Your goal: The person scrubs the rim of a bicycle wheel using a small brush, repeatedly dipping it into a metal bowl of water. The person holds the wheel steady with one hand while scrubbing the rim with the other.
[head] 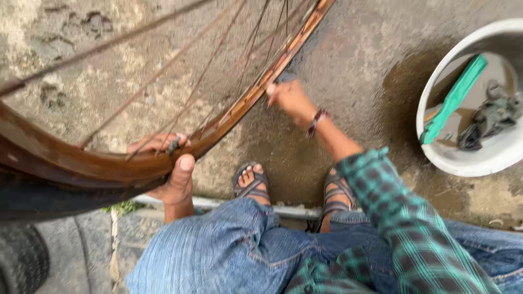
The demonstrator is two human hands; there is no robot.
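Note:
A rusty bicycle wheel rim [248, 98] with thin spokes [207, 65] curves across the upper left, above the concrete ground. My left hand [171, 169] grips the rim at its lower part, thumb on the near side and fingers wrapped over the inner edge by a spoke nipple. Farther along the rim, my right hand [291, 100] has its fingertips touching the rim's edge; the hand is blurred, and whether it pinches something small is unclear. A beaded bracelet sits on that wrist, and a green plaid sleeve covers the forearm.
A white basin [452, 158] at the right holds murky water, a green flat tool [452, 100] and a dark rag [490, 117]. A black tyre [22, 256] lies at bottom left. A thin metal bar [294, 211] lies under my sandalled feet [251, 182]. The ground around the basin is wet.

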